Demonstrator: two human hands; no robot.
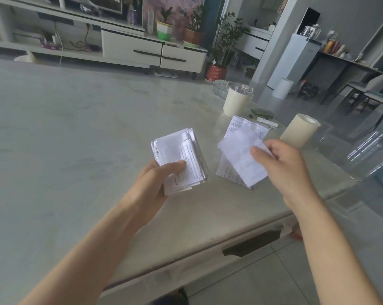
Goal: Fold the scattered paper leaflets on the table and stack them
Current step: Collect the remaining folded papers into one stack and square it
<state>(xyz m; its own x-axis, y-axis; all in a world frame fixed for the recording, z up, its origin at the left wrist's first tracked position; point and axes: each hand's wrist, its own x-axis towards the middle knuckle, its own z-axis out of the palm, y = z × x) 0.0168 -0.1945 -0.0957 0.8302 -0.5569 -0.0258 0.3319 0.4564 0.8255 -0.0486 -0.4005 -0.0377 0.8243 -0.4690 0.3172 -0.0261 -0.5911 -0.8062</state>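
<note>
Seemingly folded, uneven leaflet stack [177, 150]

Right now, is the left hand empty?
No, the left hand grips a stack of folded leaflets; the right hand pinches a single leaflet.

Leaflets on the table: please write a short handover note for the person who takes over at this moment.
The left hand grips the stack of folded leaflets, thumb on top, just above the table.
The right hand pinches a single leaflet over the loose leaflets lying to the right of the stack.
Done: a thick stack is already folded.
Left: I cannot tell whether the single leaflet is folded yet. Fold it if needed, add it to the stack, then do the few loose leaflets under it.
</note>
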